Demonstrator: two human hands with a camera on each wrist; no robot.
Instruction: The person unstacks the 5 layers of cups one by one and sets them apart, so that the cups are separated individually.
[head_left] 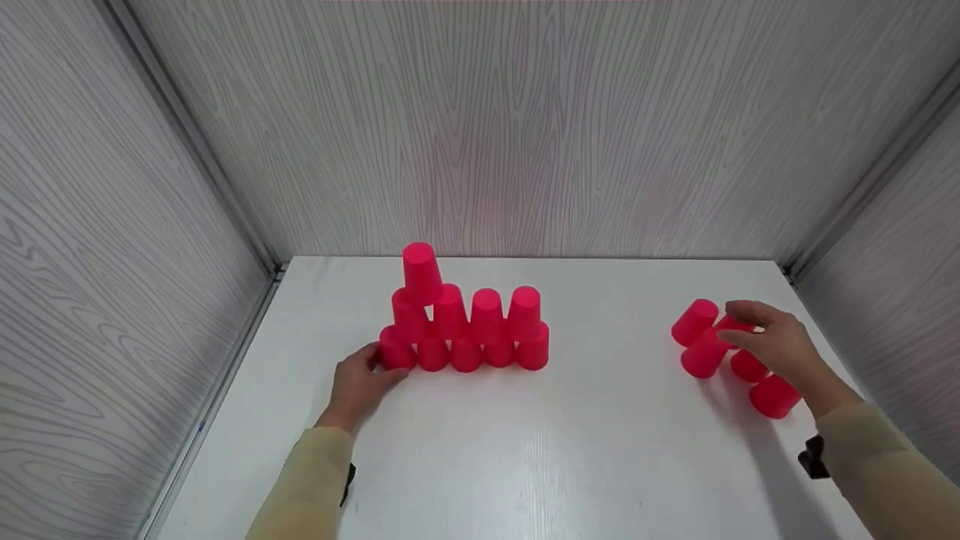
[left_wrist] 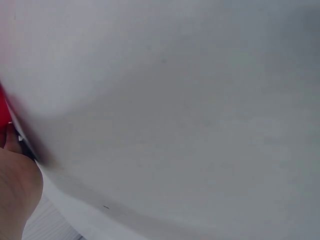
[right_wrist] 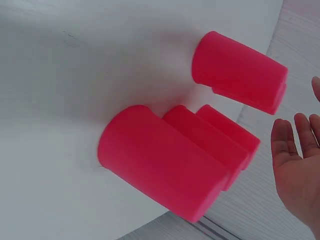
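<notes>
Red cups are stacked upside down as a wall: several in the bottom row (head_left: 466, 355), several in the middle row (head_left: 487, 315), and a single cup (head_left: 421, 271) on top at the left. My left hand (head_left: 364, 386) holds the leftmost bottom cup (head_left: 397, 347), thumb in front and fingers behind; only a sliver of red shows in the left wrist view. At the right, my right hand (head_left: 776, 345) hovers over loose red cups (head_left: 703, 354), thumb and fingers spread around one of them. In the right wrist view that hand (right_wrist: 300, 175) has straight fingers and holds nothing.
The loose group includes a cup (head_left: 694, 322) at its back and another (head_left: 775, 396) at its front right. Everything stands on a white table (head_left: 480, 457), enclosed by grey wood-grain panels (head_left: 480, 135) at the back and both sides.
</notes>
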